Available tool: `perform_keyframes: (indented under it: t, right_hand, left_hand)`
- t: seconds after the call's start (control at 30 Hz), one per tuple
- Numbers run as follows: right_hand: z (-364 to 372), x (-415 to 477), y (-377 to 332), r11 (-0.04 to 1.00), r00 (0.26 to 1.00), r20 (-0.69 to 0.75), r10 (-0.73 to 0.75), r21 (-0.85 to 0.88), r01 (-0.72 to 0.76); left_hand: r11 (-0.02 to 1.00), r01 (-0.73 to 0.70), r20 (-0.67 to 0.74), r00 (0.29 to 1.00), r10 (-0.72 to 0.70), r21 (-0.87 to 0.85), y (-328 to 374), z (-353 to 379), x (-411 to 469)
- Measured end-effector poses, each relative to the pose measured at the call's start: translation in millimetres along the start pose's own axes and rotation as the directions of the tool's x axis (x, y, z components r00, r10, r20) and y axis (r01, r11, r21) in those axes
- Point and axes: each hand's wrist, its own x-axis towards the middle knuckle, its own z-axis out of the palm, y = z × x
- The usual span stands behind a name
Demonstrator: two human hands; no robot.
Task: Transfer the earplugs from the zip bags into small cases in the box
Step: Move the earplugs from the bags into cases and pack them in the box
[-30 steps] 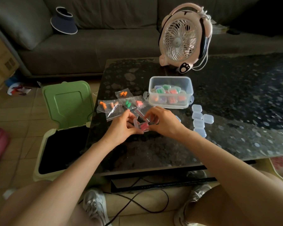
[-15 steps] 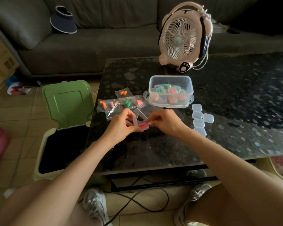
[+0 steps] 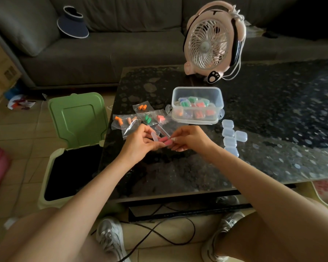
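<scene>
Pink earplugs (image 3: 166, 141) in small case (image 3: 154, 137), pinched between left hand (image 3: 138, 144) and right hand (image 3: 190, 139), well inside table edge (image 3: 178, 195).

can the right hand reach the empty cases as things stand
Probably yes: the empty cases lie on the table just beside the right hand, nothing between, though it is busy pinching the small case.

The box (image 3: 197, 110) is sitting on the left half of the desk (image 3: 273, 120), the fan (image 3: 212, 38) standing behind it at the back edge. The zip bags (image 3: 140, 120) are lying left of the box, spare cases (image 3: 230, 138) before its right corner. The left hand (image 3: 140, 142) and right hand (image 3: 189, 138) are holding a case (image 3: 164, 141) before the bags. A bin (image 3: 72, 148) is standing off the left edge.
</scene>
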Motion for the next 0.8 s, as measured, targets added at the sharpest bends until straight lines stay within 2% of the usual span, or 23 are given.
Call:
perform_keyframes:
  t: [0.17, 0.3, 0.57, 0.7, 0.8]
  right_hand:
    - [3, -1, 0, 1.000, 1.000, -0.017, -0.015, -0.010, 0.014]
    - [4, -3, 1, 0.999, 1.000, -0.005, 0.000, 0.049, 0.000]
    - [9, -3, -1, 0.972, 0.993, 0.052, 0.102, 0.208, -0.110]
    - [11, -6, -4, 0.978, 0.985, 0.127, 0.119, 0.155, -0.138]
    - [9, -6, -6, 0.985, 0.990, 0.098, 0.098, 0.133, -0.111]
  left_hand:
    - [1.000, -0.017, -0.004, 1.000, 0.017, -0.011, -1, 1, 0]
    - [0.996, -0.078, 0.000, 0.997, 0.078, 0.032, -1, 2, -1]
    - [0.908, -0.251, 0.035, 0.966, 0.254, 0.335, -8, 7, -1]
    - [0.892, -0.274, 0.034, 0.959, 0.280, 0.360, -7, 10, -1]
    - [0.898, -0.276, 0.034, 0.959, 0.282, 0.342, -4, 14, 1]
